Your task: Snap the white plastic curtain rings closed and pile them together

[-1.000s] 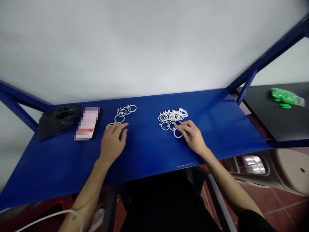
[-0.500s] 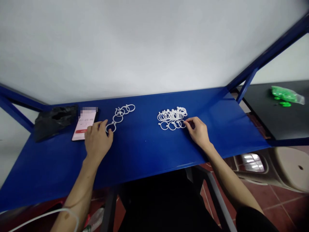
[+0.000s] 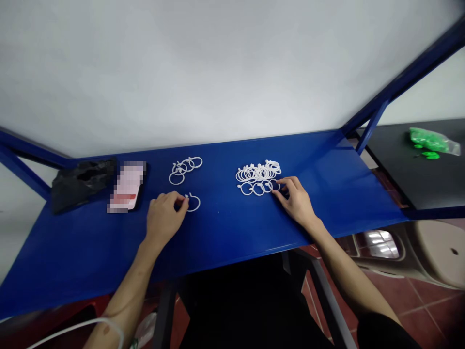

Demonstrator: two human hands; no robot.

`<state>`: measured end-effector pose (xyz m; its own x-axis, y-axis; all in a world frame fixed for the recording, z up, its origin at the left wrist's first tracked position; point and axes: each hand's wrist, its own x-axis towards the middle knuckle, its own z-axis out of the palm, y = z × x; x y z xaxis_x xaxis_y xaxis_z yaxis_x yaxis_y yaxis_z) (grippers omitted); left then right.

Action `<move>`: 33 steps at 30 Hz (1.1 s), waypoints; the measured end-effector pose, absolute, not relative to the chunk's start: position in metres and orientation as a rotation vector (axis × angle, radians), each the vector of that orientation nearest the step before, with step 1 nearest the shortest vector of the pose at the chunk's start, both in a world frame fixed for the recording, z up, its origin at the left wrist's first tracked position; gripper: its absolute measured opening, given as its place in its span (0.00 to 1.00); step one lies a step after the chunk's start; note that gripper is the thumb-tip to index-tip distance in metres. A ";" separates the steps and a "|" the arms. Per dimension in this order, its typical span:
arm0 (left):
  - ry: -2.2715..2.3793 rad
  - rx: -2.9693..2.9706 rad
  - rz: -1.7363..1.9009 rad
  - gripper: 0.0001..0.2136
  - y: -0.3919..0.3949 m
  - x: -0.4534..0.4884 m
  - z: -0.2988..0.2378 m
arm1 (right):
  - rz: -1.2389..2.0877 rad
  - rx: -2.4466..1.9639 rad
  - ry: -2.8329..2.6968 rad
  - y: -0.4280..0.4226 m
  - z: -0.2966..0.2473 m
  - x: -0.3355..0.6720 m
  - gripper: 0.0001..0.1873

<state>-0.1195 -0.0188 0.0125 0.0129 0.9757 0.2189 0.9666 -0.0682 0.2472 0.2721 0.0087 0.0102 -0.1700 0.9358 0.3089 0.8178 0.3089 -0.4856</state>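
Observation:
My left hand (image 3: 165, 215) is closed in a pinch on the left edge of a white shower curtain ring (image 3: 199, 203), which has a gap at its top. Behind it, several more white rings (image 3: 177, 183) lie overlapping in a short curved chain. My right hand (image 3: 294, 198) has its thumb and forefinger apart at the right end of a front row of white rings (image 3: 247, 195). Its fingertips are close to the last ring; whether they touch it I cannot tell. Just behind that row is a dense overlapping pile of rings (image 3: 256, 173).
A phone (image 3: 127, 186) with a lit screen and a crumpled black plastic bag (image 3: 82, 182) lie on the blue table (image 3: 225, 247) at left. A clear bag of green pieces (image 3: 432, 140) rests on a dark table (image 3: 428, 184) at right. A beige plastic chair (image 3: 439, 247) stands below.
My left hand has moved right and towards me, bringing one ring away from the left chain. My right thumb and forefinger have spread apart at the end of the front row.

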 end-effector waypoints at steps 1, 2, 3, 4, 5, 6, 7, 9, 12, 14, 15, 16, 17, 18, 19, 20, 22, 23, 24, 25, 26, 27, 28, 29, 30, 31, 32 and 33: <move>2.065 2.224 0.588 0.09 -0.018 -0.111 0.012 | 0.263 -1.545 -2.012 0.007 0.012 0.269 0.14; 2.005 2.235 0.653 0.09 -0.017 -0.102 0.012 | 0.250 -1.529 -1.996 0.005 0.014 0.264 0.14; 1.951 2.247 0.724 0.10 -0.015 -0.093 0.011 | 0.251 -1.499 -1.988 0.003 0.016 0.257 0.13; 1.904 2.256 0.798 0.10 -0.012 -0.083 0.011 | 0.272 -1.454 -1.985 0.000 0.019 0.248 0.12; 1.863 2.272 0.871 0.10 -0.009 -0.073 0.012 | 0.341 -1.383 -2.013 -0.002 0.021 0.238 0.12; 1.826 2.291 0.942 0.10 -0.005 -0.063 0.012 | 0.457 -1.301 -2.052 -0.004 0.024 0.226 0.11; 1.802 2.305 1.009 0.10 -0.001 -0.054 0.012 | 0.592 -1.236 -2.066 -0.006 0.026 0.214 0.12; 1.765 2.319 1.107 0.10 0.004 -0.038 0.012 | 0.845 -1.160 -1.966 -0.007 0.028 0.191 0.16; 1.685 2.257 1.205 0.09 0.008 -0.024 0.010 | 1.009 -1.118 -1.774 -0.001 0.024 0.167 0.13; 1.634 2.076 1.243 0.06 0.007 -0.022 0.008 | 1.023 -1.113 -1.713 0.004 0.018 0.160 0.10; 1.611 1.949 1.240 0.05 0.006 -0.022 0.007 | 1.018 -1.111 -1.703 0.006 0.015 0.159 0.09; 1.584 1.823 1.219 0.06 0.005 -0.023 0.005 | 1.006 -1.106 -1.704 0.007 0.013 0.158 0.09; 1.556 1.715 1.189 0.07 0.004 -0.024 0.004 | 0.993 -1.100 -1.714 0.008 0.011 0.159 0.09; 1.527 1.636 1.160 0.08 0.003 -0.025 0.004 | 0.977 -1.096 -1.728 0.008 0.010 0.160 0.09; 1.503 1.582 1.138 0.08 0.003 -0.027 0.003 | 0.963 -1.091 -1.745 0.008 0.009 0.160 0.08; 1.485 1.547 1.129 0.08 0.002 -0.027 0.003 | 0.956 -1.085 -1.762 0.007 0.008 0.161 0.08; 1.457 1.504 1.131 0.08 0.000 -0.027 0.003 | 0.960 -1.067 -1.787 0.007 0.009 0.162 0.07; 1.445 1.491 1.133 0.08 -0.001 -0.027 0.003 | 0.965 -1.056 -1.799 0.007 0.009 0.163 0.06; 1.435 1.484 1.133 0.08 -0.002 -0.026 0.003 | 0.967 -1.042 -1.813 0.008 0.009 0.163 0.06; 1.426 1.484 1.132 0.08 -0.003 -0.025 0.003 | 0.963 -1.028 -1.831 0.008 0.009 0.165 0.06; 1.418 1.491 1.132 0.08 -0.004 -0.025 0.003 | 0.951 -1.011 -1.852 0.008 0.008 0.166 0.06; 1.413 1.505 1.130 0.08 -0.005 -0.024 0.003 | 0.932 -0.990 -1.876 0.009 0.007 0.167 0.06; 1.412 1.526 1.128 0.07 -0.005 -0.024 0.004 | 0.910 -0.964 -1.904 0.009 0.006 0.169 0.06; 1.414 1.555 1.122 0.06 -0.006 -0.025 0.005 | 0.883 -0.932 -1.933 0.008 0.004 0.170 0.06; 1.417 1.592 1.115 0.06 -0.006 -0.025 0.006 | 0.858 -0.899 -1.961 0.008 0.003 0.171 0.07; 1.416 1.633 1.108 0.05 -0.007 -0.025 0.007 | 0.833 -0.870 -1.986 0.007 0.001 0.171 0.07; 1.414 1.675 1.103 0.05 -0.007 -0.026 0.009 | 0.812 -0.850 -2.005 0.006 0.000 0.171 0.08; 1.407 1.717 1.098 0.06 -0.006 -0.026 0.010 | 0.795 -0.842 -2.013 0.005 0.000 0.171 0.08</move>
<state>-0.0262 -0.0064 0.0103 0.0719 0.9774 0.1987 0.4297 -0.2101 0.8782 0.1706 0.0052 -0.0004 -0.4619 0.7786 0.4247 0.2786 0.5820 -0.7640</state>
